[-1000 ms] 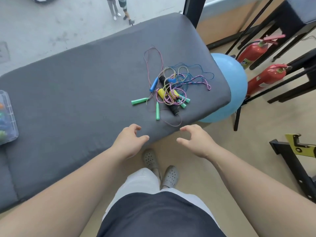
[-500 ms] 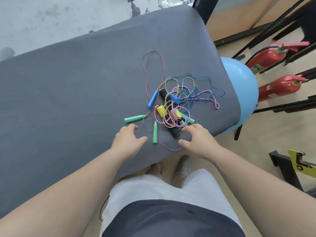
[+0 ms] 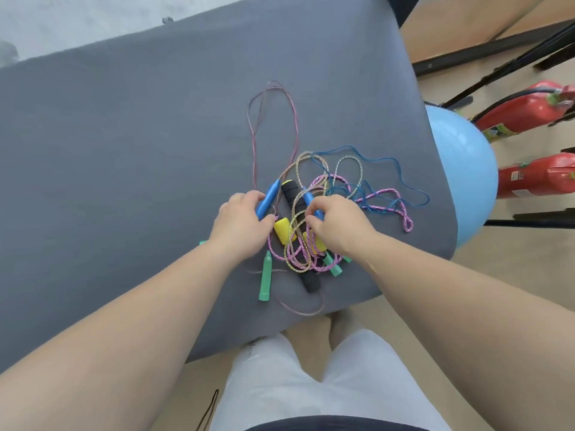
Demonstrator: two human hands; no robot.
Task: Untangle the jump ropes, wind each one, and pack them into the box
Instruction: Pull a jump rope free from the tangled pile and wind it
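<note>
Left hand [image 3: 239, 223] grips a blue handle [image 3: 270, 197], fingers curled round its lower half and thumb against it. Right hand [image 3: 340, 227] pinches a second blue handle [image 3: 308, 199] with curled fingertips, right in the knot of cords.

Jump ropes [image 3: 311, 213] lie tangled in one pile on the grey padded counter [image 3: 124, 150], near its right front corner.
- A black foam handle [image 3: 292, 200] runs diagonally between the hands; another black end [image 3: 311, 283] sticks out below the pile.
- Two yellow handles [image 3: 281, 231] sit under the cords, just beside the left thumb.
- A long green handle [image 3: 265, 276] lies below the left wrist, pointing at the front edge.
- Short green handles [image 3: 335, 269] poke out below the right wrist.
- A pink braided rope [image 3: 387, 200] trails right, a thin blue cord [image 3: 401, 174] loops beyond it, and a thin pink cord [image 3: 275, 119] makes a tall loop away from the person.

A blue exercise ball [image 3: 463, 169] touches the counter's right end. Two red fire extinguishers [image 3: 529, 110] lie on the floor past it.
</note>
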